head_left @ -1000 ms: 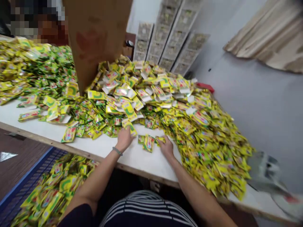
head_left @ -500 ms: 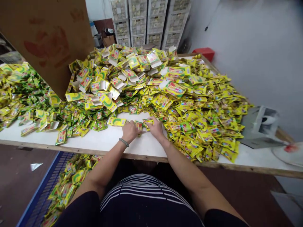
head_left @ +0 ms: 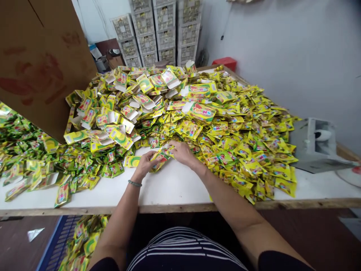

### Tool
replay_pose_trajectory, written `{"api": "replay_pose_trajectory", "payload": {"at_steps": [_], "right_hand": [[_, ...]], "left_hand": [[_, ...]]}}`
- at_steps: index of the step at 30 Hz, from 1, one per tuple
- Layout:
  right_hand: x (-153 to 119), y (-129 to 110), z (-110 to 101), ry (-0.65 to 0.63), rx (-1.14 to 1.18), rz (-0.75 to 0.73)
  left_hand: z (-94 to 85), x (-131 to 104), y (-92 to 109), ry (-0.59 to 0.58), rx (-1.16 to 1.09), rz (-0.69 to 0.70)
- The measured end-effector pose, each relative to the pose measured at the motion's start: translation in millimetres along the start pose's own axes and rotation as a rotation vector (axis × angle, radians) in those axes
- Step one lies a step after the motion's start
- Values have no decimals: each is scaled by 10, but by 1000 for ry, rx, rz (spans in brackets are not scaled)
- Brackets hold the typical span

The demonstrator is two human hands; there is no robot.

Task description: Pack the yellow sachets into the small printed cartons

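Observation:
My left hand (head_left: 145, 164), with a beaded bracelet at the wrist, is closed around a small yellow and green carton (head_left: 161, 159) and tilts it just above the white table. At the carton's right end, my right hand (head_left: 182, 153) pinches a small yellow packet (head_left: 170, 151). Its fingertips partly hide the packet, and I cannot tell whether it is inside the carton's opening. Another yellow carton (head_left: 131, 161) lies flat at the left hand's knuckles. Behind both hands rises a heap of open-flapped cartons (head_left: 121, 113), with shiny yellow packets (head_left: 237, 146) piled to the right.
Green packets (head_left: 93, 165) spread on the left below a large cardboard box (head_left: 42, 64). A grey device (head_left: 313, 145) stands at the right on the white table (head_left: 175, 186). Beneath the front edge is a blue crate (head_left: 55, 241) of packets. Stacked white crates (head_left: 166, 34) stand behind.
The carton in my left hand is now lifted and tilted, its printed face showing. My right hand has moved in against the carton's end with the packet. The camera view has shifted.

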State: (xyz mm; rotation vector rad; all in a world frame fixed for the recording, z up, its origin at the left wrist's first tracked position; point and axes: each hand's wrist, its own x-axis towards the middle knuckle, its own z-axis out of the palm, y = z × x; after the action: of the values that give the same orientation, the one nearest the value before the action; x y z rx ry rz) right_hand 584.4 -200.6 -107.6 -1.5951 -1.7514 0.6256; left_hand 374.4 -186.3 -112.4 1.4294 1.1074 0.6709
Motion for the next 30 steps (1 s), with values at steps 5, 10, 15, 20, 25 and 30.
{"api": "replay_pose_trajectory", "payload": {"at_steps": [5,10,15,20,25,30], "right_hand": [[-74,60,133,-106,82,35],[-105,73,217,-19,93,70],[-119,67,213,14,184,6],[-93,98,231,224,322,6],[-68,94,330,278,395,-40],[-67,74,424,343,478,17]], "left_hand": [[-34,6,-130,-37,7,-41],[2,-38,-74,-99,-124,-114],[141,-97,-24,-74,-243,-153],[198,-103,-41,-25,-306,-191],[201,-65,-97,-34,-323,-182],[210,-44,-110,-2,-294,-155]]}}
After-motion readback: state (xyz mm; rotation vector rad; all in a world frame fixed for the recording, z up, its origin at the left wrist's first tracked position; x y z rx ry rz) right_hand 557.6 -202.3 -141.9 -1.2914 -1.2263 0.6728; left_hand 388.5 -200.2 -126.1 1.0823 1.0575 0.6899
